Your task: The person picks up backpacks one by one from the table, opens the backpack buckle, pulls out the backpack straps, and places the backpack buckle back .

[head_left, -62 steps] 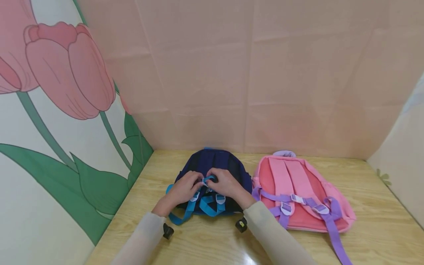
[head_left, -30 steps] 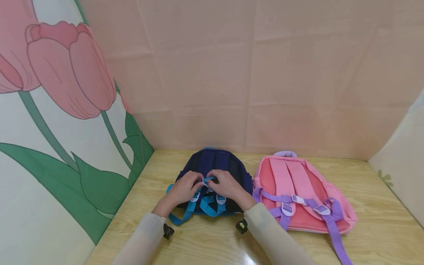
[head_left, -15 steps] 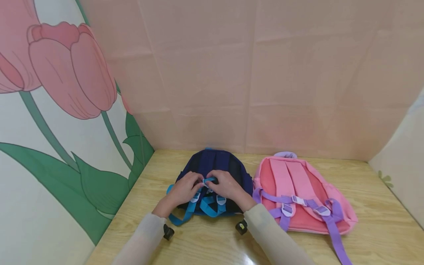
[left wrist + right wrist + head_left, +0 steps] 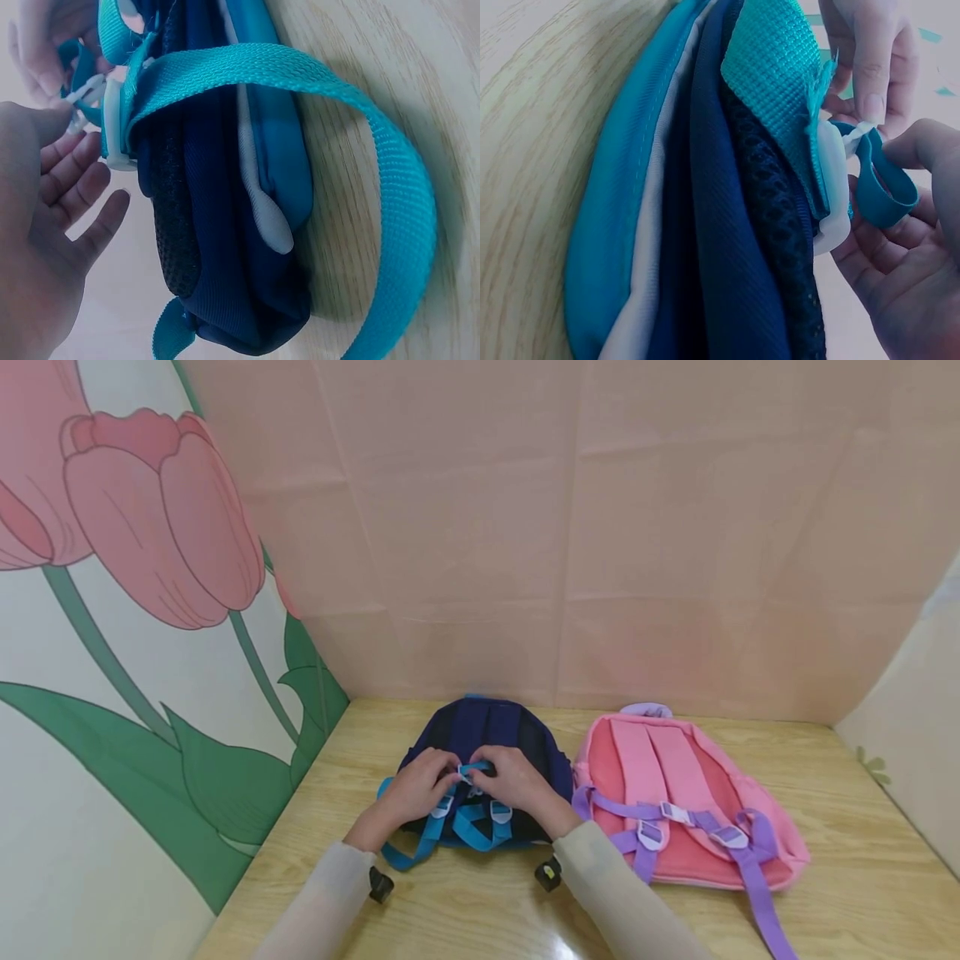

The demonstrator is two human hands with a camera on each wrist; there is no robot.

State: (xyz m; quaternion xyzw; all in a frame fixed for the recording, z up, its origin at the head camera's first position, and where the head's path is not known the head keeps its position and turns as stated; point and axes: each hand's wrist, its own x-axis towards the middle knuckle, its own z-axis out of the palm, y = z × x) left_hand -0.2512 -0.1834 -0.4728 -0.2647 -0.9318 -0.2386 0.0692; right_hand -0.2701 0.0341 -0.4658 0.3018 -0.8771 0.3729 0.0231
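Observation:
A navy backpack (image 4: 487,718) lies back-side up on the table, with bright blue webbing straps and white plastic adjusters at its lower end. Over its middle, my left hand (image 4: 416,785) pinches a small white buckle (image 4: 90,90) between thumb and forefinger; its other fingers are spread loosely in the left wrist view. Close against it, my right hand (image 4: 510,777) grips a narrow blue strap (image 4: 885,191) that forms a small loop at the buckle. Fingertips partly cover the buckle, so its exact fit with the strap cannot be told.
Right of the navy bag lies a pink backpack (image 4: 633,752) with purple straps and a chest strap joined by a white buckle (image 4: 676,812). One purple strap end (image 4: 765,902) trails toward the near side. The wooden table (image 4: 465,914) meets a pinkish cloth wall (image 4: 450,527) behind.

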